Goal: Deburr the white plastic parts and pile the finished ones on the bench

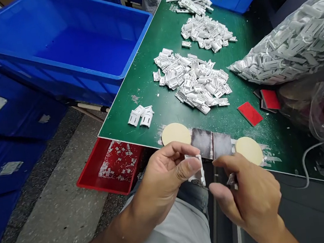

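Though near right hand [253, 189], its hold unclear, white part [202, 170] tight in left hand [164, 177].

White on plastic part [202, 171] and piled parts [193, 77]. Green on worktop [145, 80], blue on large tub [79, 10], red on bin [95, 164], cream on round pads [176, 134], dark speckle on floor [56, 135].

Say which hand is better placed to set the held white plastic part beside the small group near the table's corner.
Probably the left hand: it pinches the white plastic part and is nearer the small group than the right hand.
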`<state>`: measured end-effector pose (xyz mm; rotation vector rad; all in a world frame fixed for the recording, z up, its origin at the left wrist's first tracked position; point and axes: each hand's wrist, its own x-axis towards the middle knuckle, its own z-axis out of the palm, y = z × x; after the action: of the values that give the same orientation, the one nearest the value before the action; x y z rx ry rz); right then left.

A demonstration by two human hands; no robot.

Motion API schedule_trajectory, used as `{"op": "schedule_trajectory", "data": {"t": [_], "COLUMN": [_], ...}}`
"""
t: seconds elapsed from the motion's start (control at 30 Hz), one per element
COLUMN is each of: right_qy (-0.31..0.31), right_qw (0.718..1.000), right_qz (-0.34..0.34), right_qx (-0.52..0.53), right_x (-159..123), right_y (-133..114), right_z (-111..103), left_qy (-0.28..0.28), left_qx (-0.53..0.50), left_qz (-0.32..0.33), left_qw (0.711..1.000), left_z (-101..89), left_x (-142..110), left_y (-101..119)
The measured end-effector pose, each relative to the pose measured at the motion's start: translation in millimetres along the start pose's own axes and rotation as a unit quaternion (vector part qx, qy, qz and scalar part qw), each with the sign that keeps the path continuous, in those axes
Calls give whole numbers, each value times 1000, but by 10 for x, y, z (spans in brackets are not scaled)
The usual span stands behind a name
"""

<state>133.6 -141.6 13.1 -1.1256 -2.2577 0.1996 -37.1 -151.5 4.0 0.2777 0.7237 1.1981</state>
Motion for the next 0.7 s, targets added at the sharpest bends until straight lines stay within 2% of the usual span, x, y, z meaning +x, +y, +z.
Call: {"op": "schedule_trajectory", "data": {"t": [0.07,0.23,0.7], "right_qy": [15,-5,12], "right_qw": [991,978,968], "right_qz": [-78,-123,-116], "right_qx": [-112,-171,-221], "right_x": [46,128,132], "right_y": [29,27,35], "right_z": [-6,-13,6], "left_qy": [4,35,57], "left_qx": [7,29,10], "left_qz": [-12,-24,-36], "left_qw": [1000,999,998], "left_z": [13,17,67], "left_x": [-15,-54,-42], "left_y": [19,38,34]}}
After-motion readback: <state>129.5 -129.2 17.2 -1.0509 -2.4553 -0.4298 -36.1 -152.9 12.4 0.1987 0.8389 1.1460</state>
